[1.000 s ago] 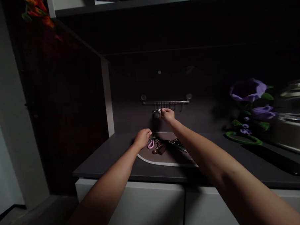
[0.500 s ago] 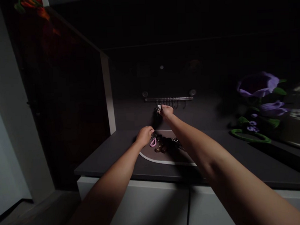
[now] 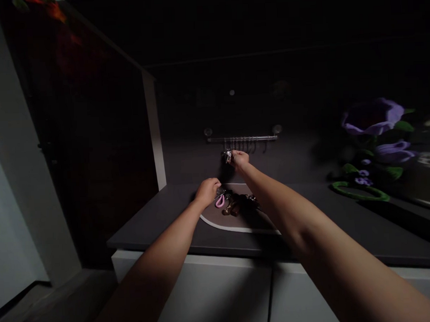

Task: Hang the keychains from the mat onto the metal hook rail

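Observation:
In my right hand [image 3: 241, 159] is a small bunch of keys [image 3: 229, 156], pinched at the fingertips just under the hook rail [image 3: 242, 139]. Several small hooks hang from that clear rail, fixed to the dark wall. My left hand [image 3: 208, 191] is closed low over the left part of a mat [image 3: 218, 226] with a pale rim. From its fingers sticks a dark or metallic item with a pink loop [image 3: 220, 201]; its exact kind is hard to make out. Beside the loop lies a heap of brown and dark key holders [image 3: 233, 209], partly in shadow.
Purple artificial flowers [image 3: 373, 117] with a green ring base stand on the dark counter [image 3: 146, 225] at right, near a shiny container [image 3: 429, 180]. A pale upright panel [image 3: 154, 130] borders the counter's left. White cabinet doors [image 3: 221, 293] are below.
The keys in my right hand have shifted slightly and sit close to the leftmost hooks. My left hand is nearly still. The whole view has tilted a little.

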A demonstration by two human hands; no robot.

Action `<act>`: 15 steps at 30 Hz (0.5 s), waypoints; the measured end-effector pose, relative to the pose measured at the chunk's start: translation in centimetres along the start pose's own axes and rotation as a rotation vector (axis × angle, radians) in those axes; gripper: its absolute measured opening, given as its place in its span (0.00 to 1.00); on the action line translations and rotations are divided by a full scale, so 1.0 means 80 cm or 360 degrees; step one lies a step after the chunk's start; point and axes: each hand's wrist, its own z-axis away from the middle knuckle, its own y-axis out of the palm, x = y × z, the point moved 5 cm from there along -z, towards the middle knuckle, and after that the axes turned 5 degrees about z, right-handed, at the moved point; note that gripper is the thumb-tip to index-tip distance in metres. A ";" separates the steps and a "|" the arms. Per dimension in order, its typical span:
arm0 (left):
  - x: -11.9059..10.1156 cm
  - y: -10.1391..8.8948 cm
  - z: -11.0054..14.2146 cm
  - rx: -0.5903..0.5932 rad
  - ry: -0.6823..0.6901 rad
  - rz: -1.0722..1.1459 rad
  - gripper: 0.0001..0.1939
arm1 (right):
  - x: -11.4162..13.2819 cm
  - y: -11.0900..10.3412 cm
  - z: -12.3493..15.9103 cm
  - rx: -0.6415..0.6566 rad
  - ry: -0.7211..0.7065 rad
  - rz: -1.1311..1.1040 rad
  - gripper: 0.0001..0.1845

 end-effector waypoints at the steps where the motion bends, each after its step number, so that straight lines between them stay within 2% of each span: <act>1: 0.000 0.000 0.000 -0.0003 0.0003 -0.0002 0.11 | -0.001 -0.001 0.000 0.0004 -0.0001 0.0008 0.06; 10: 0.003 0.001 -0.001 -0.0015 -0.0004 -0.0037 0.11 | -0.001 -0.012 -0.003 0.0170 -0.0033 0.0169 0.04; 15: 0.000 -0.002 0.002 -0.0008 -0.0004 -0.0007 0.11 | 0.002 -0.021 0.006 0.0294 0.0038 0.0174 0.06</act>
